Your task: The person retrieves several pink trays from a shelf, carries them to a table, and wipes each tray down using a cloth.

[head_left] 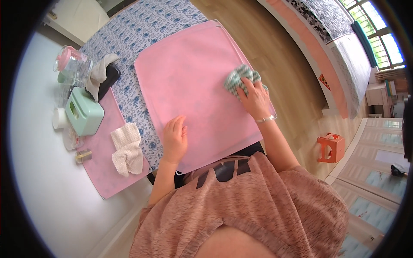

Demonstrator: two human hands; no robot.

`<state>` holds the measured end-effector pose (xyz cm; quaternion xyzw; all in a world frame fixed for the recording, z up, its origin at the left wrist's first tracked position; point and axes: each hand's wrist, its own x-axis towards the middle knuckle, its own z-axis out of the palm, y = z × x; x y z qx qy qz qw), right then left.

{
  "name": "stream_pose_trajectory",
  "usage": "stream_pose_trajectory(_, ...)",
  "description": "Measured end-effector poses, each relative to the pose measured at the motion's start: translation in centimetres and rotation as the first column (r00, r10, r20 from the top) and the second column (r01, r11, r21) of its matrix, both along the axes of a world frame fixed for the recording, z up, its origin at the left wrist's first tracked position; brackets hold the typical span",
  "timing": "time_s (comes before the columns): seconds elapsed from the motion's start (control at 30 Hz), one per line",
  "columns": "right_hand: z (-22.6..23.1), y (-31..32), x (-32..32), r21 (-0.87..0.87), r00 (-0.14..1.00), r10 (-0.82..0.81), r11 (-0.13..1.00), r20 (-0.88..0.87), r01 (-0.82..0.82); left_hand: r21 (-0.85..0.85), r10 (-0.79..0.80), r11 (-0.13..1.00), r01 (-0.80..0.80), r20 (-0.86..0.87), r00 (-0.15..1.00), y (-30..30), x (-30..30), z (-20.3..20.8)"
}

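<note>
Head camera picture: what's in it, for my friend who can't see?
A person's right hand holds a checked cloth on a large pink mat, the left hand by its left edge. A green box stands farther left.

Rightward of the right grip point(254, 99), wood-look floor point(284, 77) is bordered by a bed point(352, 69), and daylight is admitted through a barred window point(380, 43); well left of the grip, a white wall point(49, 172) is seen.
</note>
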<state>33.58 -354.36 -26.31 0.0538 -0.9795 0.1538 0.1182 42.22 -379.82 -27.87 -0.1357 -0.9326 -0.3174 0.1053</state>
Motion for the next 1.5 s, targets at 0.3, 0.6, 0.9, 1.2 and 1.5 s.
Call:
stream_pose_trajectory(0.3, -1.4, -12.7, 10.7, -0.204, 0.363, 0.919, 0.39, 0.155, -0.898, -0.027, -0.133, 0.991, 0.134, 0.061, 0.989, -1.5, 2.7, 0.4)
stream_pose_trajectory(0.6, 0.5, -3.4, 6.8, -0.179, 0.919, 0.395, 0.903, -0.012, -0.39, 0.052, -0.165, 0.985, 0.162, 0.061, 0.984, 1.2, 3.6, 1.7)
stream_pose_trajectory(0.9, 0.2, 0.6, 8.2, -0.136, 0.916, 0.393, 0.915, 0.083, -0.38, -0.045, -0.374, 0.925, 0.378, 0.074, 0.924, 3.5, 3.6, 1.1)
stream_pose_trajectory(1.2, 0.7, 1.1, 10.6, -0.082, 0.963, 0.24, 0.969, 0.122, -0.231, -0.185, -0.095, 0.977, 0.103, 0.05, 0.994, 0.9, 4.0, -0.8)
stream_pose_trajectory(1.5, -0.1, 4.7, 10.2, -0.085, 0.971, -0.239, 0.967, 0.021, 0.24, -0.061, 0.398, 0.915, -0.4, -0.043, 0.917, -3.9, 6.3, -1.4)
